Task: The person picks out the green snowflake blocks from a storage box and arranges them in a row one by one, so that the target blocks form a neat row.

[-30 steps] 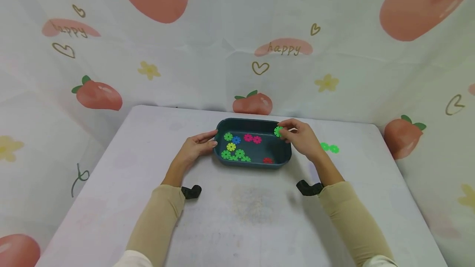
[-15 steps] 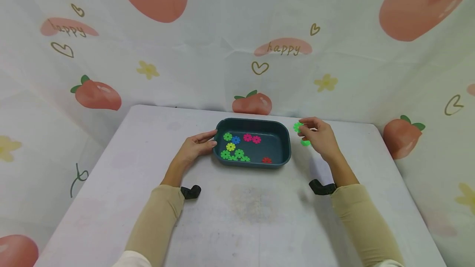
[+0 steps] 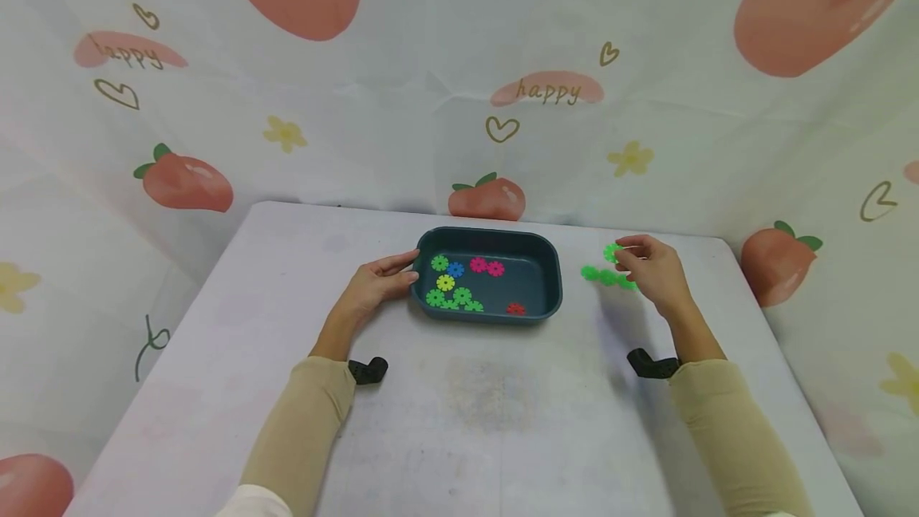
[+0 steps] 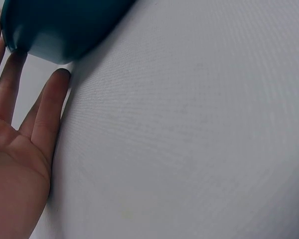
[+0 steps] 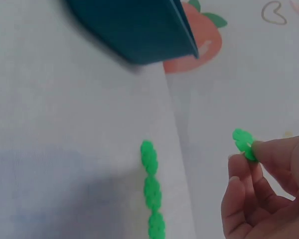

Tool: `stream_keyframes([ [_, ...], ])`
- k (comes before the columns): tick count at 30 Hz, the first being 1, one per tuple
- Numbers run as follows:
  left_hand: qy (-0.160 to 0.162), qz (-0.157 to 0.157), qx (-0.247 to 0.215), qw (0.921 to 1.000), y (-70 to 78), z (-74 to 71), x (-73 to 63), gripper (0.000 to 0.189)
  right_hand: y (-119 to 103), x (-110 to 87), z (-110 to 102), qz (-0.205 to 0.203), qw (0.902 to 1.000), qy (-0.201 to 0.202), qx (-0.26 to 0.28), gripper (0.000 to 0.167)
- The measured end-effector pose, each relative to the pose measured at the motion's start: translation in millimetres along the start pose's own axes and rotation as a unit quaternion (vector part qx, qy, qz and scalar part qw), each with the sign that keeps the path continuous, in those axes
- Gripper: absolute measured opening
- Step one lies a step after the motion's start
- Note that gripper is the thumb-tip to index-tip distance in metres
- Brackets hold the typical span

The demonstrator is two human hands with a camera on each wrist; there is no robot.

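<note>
At the back middle of the table sits a dark teal plastic tray [image 3: 531,286]. My left hand [image 3: 369,290] rests at its left end, its mostly straight fingers touching the wall and rim. In the left wrist view, the fingertips [image 4: 17,55] meet the tray's outer side. Right of the tray, my right hand [image 3: 656,274] pinches a green snowflake disc [image 5: 243,140] between thumb and fingertips, raised above the tabletop. Below it lies a row of green snowflake discs [image 5: 152,191], end to end; in the head view the hand covers part of the row.
Inside the tray lie several green discs [image 3: 435,297], a blue one [image 3: 455,270], a yellow one [image 3: 445,283], two pink ones [image 3: 478,265] and a red one [image 3: 515,309]. A patterned cloth [image 3: 402,118] hangs behind the white table [image 3: 488,437].
My right hand has carried the pinched green disc from over the tray's right end rightward, to above the row of green discs. The left hand stays at the tray's left end.
</note>
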State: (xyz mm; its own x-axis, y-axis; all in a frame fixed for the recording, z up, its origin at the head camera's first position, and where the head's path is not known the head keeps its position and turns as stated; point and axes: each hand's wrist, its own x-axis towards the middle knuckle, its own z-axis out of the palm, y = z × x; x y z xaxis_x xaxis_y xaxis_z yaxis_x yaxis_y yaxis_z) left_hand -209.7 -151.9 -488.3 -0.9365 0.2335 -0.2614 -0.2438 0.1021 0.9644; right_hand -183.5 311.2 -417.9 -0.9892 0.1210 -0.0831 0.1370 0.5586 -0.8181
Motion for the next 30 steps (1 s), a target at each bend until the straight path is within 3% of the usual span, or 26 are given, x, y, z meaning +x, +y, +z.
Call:
stream_keyframes([
  [19, -0.006, -0.001, 0.001, 1.0, 2.8, -0.2, 1.1, 0.061, 49.0, 0.9, -30.5, 0.077, 0.995, 0.035, -0.053, 0.047],
  [30, -0.004, -0.003, -0.002, 1.0, 1.0, 0.3, 1.7, 0.06, 73.4, 2.3, -40.6, 0.117, 0.9865, 0.05, -0.102, 0.046],
])
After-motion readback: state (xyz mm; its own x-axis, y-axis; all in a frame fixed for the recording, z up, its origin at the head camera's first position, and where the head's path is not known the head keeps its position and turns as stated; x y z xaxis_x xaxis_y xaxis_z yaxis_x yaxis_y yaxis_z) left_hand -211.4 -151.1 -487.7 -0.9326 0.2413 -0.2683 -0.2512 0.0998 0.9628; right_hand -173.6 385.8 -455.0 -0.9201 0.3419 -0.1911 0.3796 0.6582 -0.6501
